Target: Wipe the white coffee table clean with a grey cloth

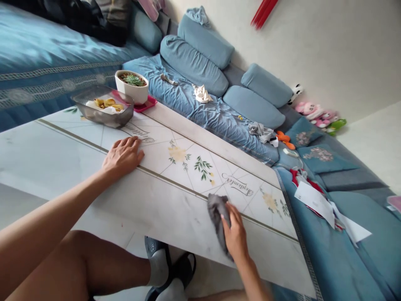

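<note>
My right hand (235,233) presses a crumpled grey cloth (217,212) onto the white patterned table (175,209) near its front edge, fingers curled over the cloth. My left hand (123,155) lies flat on the tabletop further left, fingers stretched out and holding nothing. Beyond the left hand stands a clear grey tray (100,107) with yellow scraps and paper in it. Behind the tray a white pot with a green succulent (132,86) sits on a red saucer.
A blue sofa (200,104) with several blue cushions runs along the table's far side, strewn with a crumpled tissue (202,93), socks and papers (316,200). Plush toys (319,115) lie at the far right. My knee and grey-socked feet in slippers (163,267) are below the table.
</note>
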Motion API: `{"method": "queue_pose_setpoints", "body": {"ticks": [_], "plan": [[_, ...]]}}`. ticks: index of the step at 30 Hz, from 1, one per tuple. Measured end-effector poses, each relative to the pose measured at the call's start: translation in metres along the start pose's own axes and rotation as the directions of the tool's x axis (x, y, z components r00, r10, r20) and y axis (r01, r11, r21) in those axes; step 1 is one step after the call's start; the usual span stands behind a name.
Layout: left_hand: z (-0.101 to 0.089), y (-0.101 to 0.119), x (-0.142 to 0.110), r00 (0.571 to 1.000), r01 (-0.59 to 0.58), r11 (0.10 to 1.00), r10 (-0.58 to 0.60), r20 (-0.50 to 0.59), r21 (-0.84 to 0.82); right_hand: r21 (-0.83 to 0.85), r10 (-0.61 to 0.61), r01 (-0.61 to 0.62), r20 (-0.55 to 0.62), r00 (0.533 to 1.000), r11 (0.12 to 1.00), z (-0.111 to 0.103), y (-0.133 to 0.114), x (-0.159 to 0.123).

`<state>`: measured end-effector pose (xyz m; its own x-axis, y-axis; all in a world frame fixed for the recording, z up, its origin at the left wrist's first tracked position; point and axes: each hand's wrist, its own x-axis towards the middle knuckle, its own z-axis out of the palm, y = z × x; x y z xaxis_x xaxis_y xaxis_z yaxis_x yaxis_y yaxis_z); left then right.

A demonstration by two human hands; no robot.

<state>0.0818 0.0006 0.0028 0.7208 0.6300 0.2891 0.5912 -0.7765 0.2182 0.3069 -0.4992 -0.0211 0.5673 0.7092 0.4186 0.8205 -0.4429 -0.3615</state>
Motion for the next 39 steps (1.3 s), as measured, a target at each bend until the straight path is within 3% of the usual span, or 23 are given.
{"method": "queue_pose_setpoints", "body": {"ticks": [3, 6, 8, 10, 15, 17, 19, 24, 26, 28, 33, 35, 37, 39], "plan": [[-0.005, 0.003, 0.001, 1.0, 0.002, 1.0, -0.002, 0.013, 0.01, -0.058, 0.04, -0.043, -0.044, 0.998, 0.997, 0.019, 0.031, 0.068], [-0.01, 0.006, -0.001, 0.999, 0.026, 1.0, -0.026, 0.047, 0.013, -0.074, 0.027, -0.03, -0.043, 0.999, 0.997, 0.053, 0.027, 0.142], [-0.01, 0.005, -0.002, 0.998, 0.026, 1.0, -0.026, 0.058, 0.009, -0.08, 0.01, -0.013, -0.036, 0.999, 0.997, 0.063, 0.016, 0.162], [-0.008, 0.003, -0.003, 0.998, 0.012, 1.0, -0.013, 0.057, 0.007, -0.084, -0.018, 0.017, -0.012, 1.0, 0.996, 0.057, 0.007, 0.148], [0.003, -0.004, -0.003, 0.999, -0.01, 1.0, 0.01, 0.033, 0.02, -0.072, -0.069, 0.072, 0.046, 0.997, 0.995, 0.012, -0.001, 0.038], [0.004, -0.004, -0.002, 1.0, -0.017, 1.0, 0.017, 0.021, 0.018, -0.07, -0.063, 0.066, 0.043, 0.997, 0.995, 0.003, 0.003, 0.02], [0.003, -0.003, 0.0, 1.0, -0.005, 1.0, 0.005, 0.021, 0.017, -0.082, -0.036, 0.039, 0.03, 0.999, 0.996, 0.009, 0.012, 0.035], [-0.006, 0.003, 0.0, 0.999, 0.016, 0.999, -0.018, 0.047, 0.035, -0.102, 0.025, -0.024, 0.015, 1.0, 0.994, 0.053, 0.026, 0.155], [-0.009, 0.005, -0.002, 0.998, 0.017, 0.999, -0.02, 0.059, 0.041, -0.108, 0.029, -0.027, 0.024, 0.999, 0.994, 0.06, 0.021, 0.18], [-0.009, 0.005, -0.003, 0.998, 0.01, 0.999, -0.012, 0.058, 0.04, -0.105, 0.001, 0.004, 0.05, 0.999, 0.994, 0.056, 0.011, 0.17], [0.0, 0.0, -0.004, 1.0, -0.017, 0.999, 0.016, 0.02, 0.027, -0.066, -0.101, 0.109, 0.115, 0.988, 0.992, 0.016, -0.008, 0.055], [0.002, -0.001, -0.003, 1.0, -0.018, 0.999, 0.018, 0.011, 0.034, -0.061, -0.107, 0.114, 0.102, 0.989, 0.992, 0.008, -0.005, 0.032], [0.001, -0.001, -0.001, 1.0, -0.017, 0.999, 0.016, 0.013, 0.038, -0.072, -0.079, 0.085, 0.077, 0.994, 0.994, 0.012, 0.004, 0.044], [-0.002, 0.001, 0.0, 1.0, -0.011, 0.999, 0.01, 0.022, 0.036, -0.09, -0.032, 0.036, 0.051, 0.998, 0.995, 0.027, 0.015, 0.087]]}}
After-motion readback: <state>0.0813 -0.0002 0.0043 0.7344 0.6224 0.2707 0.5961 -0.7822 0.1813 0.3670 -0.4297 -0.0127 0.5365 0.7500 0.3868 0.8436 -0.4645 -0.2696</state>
